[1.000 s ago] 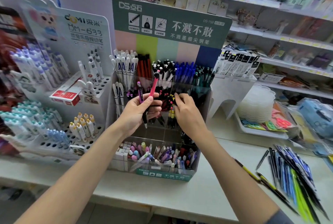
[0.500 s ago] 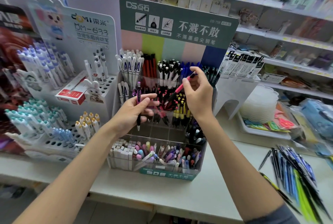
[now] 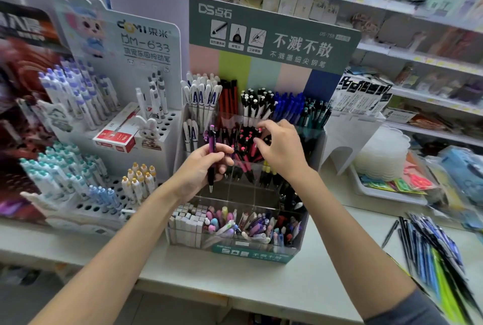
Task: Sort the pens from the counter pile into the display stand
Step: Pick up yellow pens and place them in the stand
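Before display stand (image 3: 271,256), left hand (image 3: 201,168) grips purple pen (image 3: 212,147) upright; right hand (image 3: 282,149) over pink pens (image 3: 247,153), grip unclear

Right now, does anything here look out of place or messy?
Yes. A loose pile of pens lies fanned out flat on the counter at the right, not stood in the display stand. A red box also lies tilted on the white holed rack left of the stand.

Stationery shop: stocked shelves (image 3: 418,59), pen display stand (image 3: 271,37).
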Demonstrator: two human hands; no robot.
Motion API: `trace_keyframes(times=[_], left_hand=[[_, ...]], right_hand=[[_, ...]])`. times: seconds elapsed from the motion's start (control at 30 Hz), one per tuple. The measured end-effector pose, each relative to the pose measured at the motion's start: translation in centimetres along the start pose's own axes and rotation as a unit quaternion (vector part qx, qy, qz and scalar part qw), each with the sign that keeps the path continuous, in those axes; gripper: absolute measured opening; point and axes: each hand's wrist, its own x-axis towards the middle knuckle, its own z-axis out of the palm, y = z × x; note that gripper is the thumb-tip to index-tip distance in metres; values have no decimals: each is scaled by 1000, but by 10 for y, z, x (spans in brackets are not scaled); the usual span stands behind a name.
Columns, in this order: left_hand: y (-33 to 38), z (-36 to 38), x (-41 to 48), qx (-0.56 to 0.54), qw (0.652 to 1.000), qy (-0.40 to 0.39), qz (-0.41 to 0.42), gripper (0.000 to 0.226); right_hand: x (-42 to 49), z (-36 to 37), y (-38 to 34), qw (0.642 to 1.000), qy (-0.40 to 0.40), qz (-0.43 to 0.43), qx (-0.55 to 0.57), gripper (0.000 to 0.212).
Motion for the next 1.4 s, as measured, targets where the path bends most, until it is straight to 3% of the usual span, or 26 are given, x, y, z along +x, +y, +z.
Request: trace_keyframes(times=[0.1,0.2,0.33,0.4,0.47,0.53,0.6,0.67,0.73,0.87,0.93,1.0,1.1,1.3,1.4], left_hand=[[-2,-2,-1,41,999,-8,5,21],[-3,-7,-4,48,999,-13,11,21],[1,-12,-6,93,995,-18,24,19],[4,-10,-4,115,992,-43,25,17],[10,-7,-4,115,990,-81,22,14],[14,-11,-5,110,992,-64,12,15],[14,-24,-7,122,992,3,15,31],[11,-40,-9,127,988,86,36,31],[9,-52,-11,118,981,145,52,24],[9,-52,-11,128,976,164,61,17],[9,-48,-11,133,976,157,69,16],[9,-46,-10,147,975,144,82,16],[9,-39,-7,187,966,135,116,18],[-4,0,4,309,921,150,182,17],[-12,14,9,345,906,173,176,22]], right_hand=[[8,4,-8,997,-73,6,-32,28],[1,9,-12,988,-128,45,-80,36],[-8,-7,-31,998,2,-5,69,45],[-3,-11,-58,979,-35,2,203,45],[5,-9,-77,967,-67,1,246,38],[13,-10,-78,967,4,10,253,25],[22,-18,-68,955,99,55,275,19],[28,-20,-58,953,151,77,252,18],[29,-11,-56,966,143,62,207,20],[16,26,-56,997,-13,-1,80,24],[11,31,-54,999,-38,-29,17,26],[6,19,-48,998,2,-14,54,30],[-4,-19,-28,988,85,77,107,26],[-49,-25,-12,986,27,145,84,13],[-61,-7,-17,984,13,159,80,18]])
